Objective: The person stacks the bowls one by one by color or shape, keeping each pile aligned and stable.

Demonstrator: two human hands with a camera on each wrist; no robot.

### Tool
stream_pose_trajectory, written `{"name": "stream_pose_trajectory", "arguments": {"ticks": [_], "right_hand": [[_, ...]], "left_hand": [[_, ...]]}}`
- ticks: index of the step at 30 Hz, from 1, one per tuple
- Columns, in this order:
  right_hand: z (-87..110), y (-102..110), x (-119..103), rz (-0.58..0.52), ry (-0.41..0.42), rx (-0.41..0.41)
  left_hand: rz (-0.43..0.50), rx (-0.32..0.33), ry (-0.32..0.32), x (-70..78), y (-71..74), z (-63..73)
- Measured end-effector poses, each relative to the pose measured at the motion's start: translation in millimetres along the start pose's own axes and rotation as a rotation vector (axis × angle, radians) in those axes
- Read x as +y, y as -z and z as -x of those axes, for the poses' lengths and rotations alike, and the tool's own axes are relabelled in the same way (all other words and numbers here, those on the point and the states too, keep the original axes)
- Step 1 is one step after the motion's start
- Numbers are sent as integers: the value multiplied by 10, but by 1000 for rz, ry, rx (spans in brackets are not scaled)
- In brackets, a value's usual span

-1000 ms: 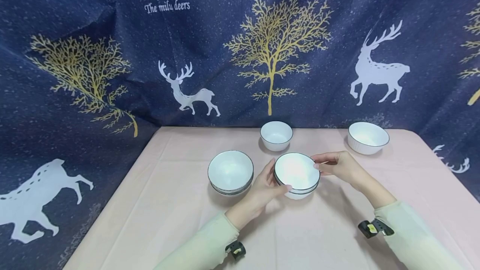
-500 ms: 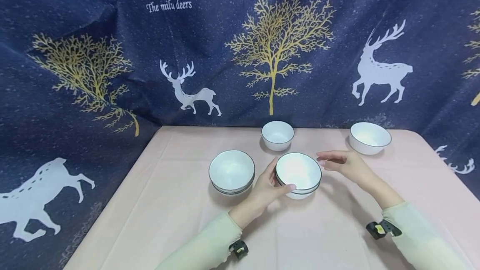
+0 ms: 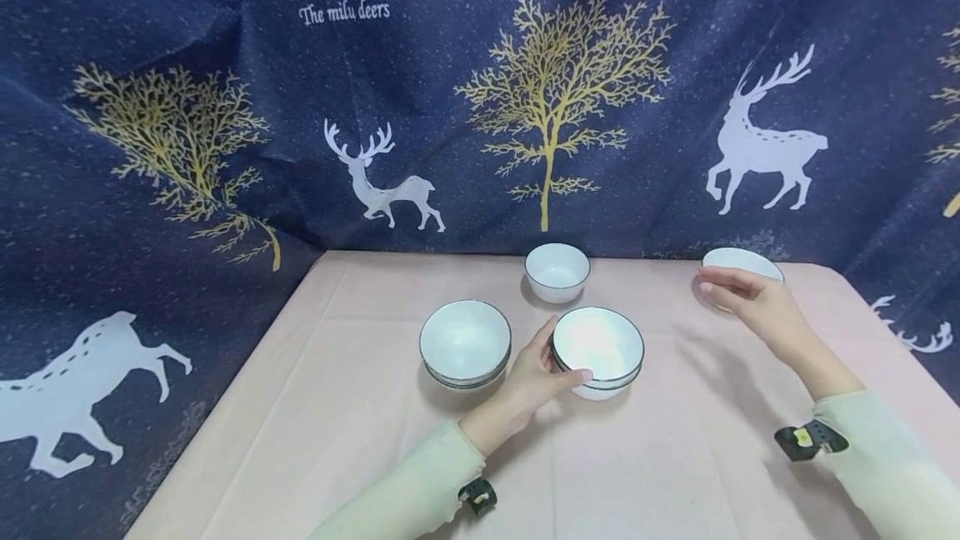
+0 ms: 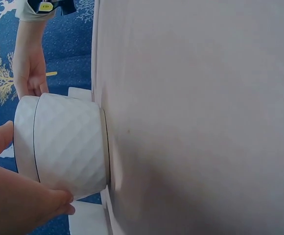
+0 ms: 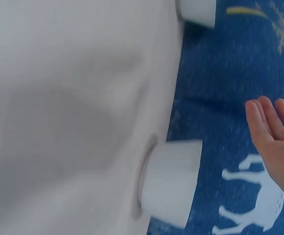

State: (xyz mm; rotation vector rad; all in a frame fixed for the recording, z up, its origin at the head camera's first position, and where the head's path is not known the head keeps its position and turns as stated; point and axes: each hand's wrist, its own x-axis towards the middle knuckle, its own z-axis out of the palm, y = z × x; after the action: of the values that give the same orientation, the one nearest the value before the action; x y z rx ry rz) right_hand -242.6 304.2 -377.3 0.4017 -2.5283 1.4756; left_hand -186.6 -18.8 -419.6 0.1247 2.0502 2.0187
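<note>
The bowl stack [image 3: 597,348] is standing on the counter [image 3: 615,473], right of center in the head view, which is showing its white interior; only the left wrist view is exposing its diamond-textured outer wall [image 4: 73,144]. The stack is sitting between the thumb and fingers of the left grip [image 3: 525,386], which is clasping its left side. The right grip [image 3: 761,307], fingers loosely extended, is overlapping the upper-right bowl [image 3: 741,260] in the head view; the right wrist view is showing them apart.
</note>
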Motion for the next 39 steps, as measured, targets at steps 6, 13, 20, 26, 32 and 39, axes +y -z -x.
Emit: {"name": "stream_pose_trajectory", "arguments": {"ticks": [6, 13, 20, 26, 32, 39], "right_hand": [[-35, 229, 109, 49, -69, 104], [-68, 358, 281, -55, -39, 191], [-92, 446, 371, -209, -49, 254], [-144, 521, 550, -420, -52, 288], [-300, 676, 1069, -553, -97, 336], [-283, 775, 1421, -547, -183, 381]], "left_hand": [[21, 2, 5, 3, 4, -6], [25, -2, 18, -1, 11, -7], [29, -7, 10, -1, 1, -5], [38, -18, 8, 12, 18, 3], [27, -16, 8, 36, 38, 19], [38, -22, 13, 25, 24, 6]]}}
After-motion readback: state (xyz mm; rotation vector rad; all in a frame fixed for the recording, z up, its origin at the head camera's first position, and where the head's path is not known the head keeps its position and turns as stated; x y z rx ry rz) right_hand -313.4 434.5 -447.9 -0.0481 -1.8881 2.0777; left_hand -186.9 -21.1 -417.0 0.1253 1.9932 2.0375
